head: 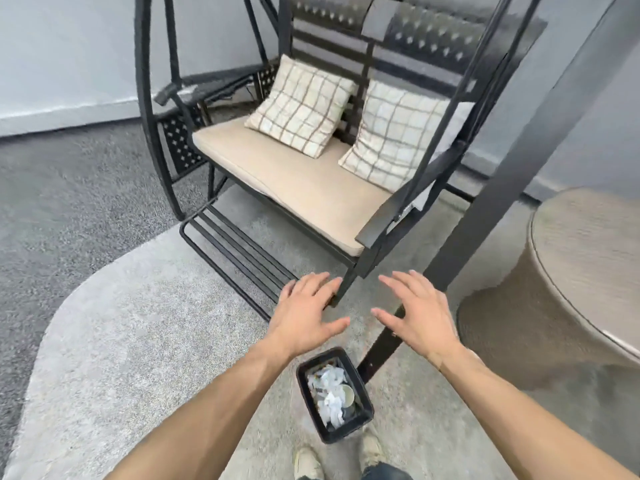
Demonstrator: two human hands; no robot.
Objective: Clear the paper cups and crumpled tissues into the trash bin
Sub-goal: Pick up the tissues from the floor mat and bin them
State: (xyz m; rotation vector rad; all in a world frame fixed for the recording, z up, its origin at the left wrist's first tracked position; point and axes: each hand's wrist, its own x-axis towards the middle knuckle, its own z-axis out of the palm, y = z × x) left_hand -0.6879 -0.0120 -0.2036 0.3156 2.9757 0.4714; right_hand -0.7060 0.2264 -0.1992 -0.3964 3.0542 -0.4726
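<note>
Left hand (308,315) and right hand (417,315) held out palm-down, fingers spread wide, holding nothing; a gap between the thumbs. Below them on the floor, just ahead of the shoes (308,462), stands the trash bin (365,407), upright, mouth facing up, long axis running near-to-far. Crumpled tissues (329,393) and a paper cup (347,393) lie inside. Open pale rug (121,341) to the left. Swing bench (294,174) frame close ahead; round table (588,258) edge to the right.

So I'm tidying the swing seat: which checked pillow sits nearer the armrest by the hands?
The right pillow; the left pillow sits mid-seat.
</note>
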